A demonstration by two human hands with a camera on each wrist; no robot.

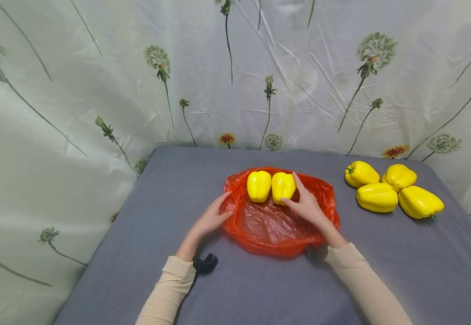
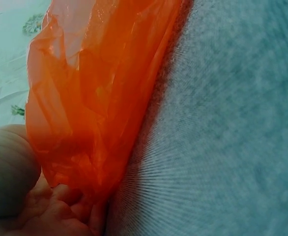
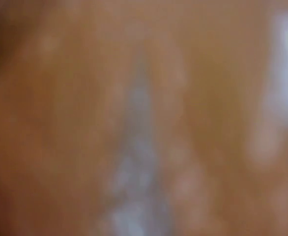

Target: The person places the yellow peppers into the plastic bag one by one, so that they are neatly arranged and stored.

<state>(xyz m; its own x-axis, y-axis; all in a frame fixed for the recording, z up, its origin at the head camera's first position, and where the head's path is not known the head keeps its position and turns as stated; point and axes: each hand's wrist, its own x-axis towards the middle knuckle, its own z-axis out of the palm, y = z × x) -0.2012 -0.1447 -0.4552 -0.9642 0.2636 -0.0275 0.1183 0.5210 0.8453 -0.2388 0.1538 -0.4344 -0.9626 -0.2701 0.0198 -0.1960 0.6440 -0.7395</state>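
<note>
A red plastic bag (image 1: pixel 268 225) lies spread with its mouth wide on the grey surface, its rim bunched all round. Inside, at the far side, two yellow bell peppers sit side by side. My right hand (image 1: pixel 306 205) reaches over the bag and holds the right pepper (image 1: pixel 282 187), thumb at its near end and fingers at its far end. The left pepper (image 1: pixel 258 186) stands free of both hands. At the bag's left edge, my left hand (image 1: pixel 212 216) grips the thin plastic (image 2: pixel 102 113), which gathers between thumb and fingers. The right wrist view is a close blur.
Several more yellow peppers (image 1: pixel 377 197) lie grouped on the grey-covered table (image 1: pixel 170 180) right of the bag. A black wrist strap (image 1: pixel 207 263) is on my left wrist. A flower-printed curtain (image 1: pixel 202 67) hangs behind and left of the table.
</note>
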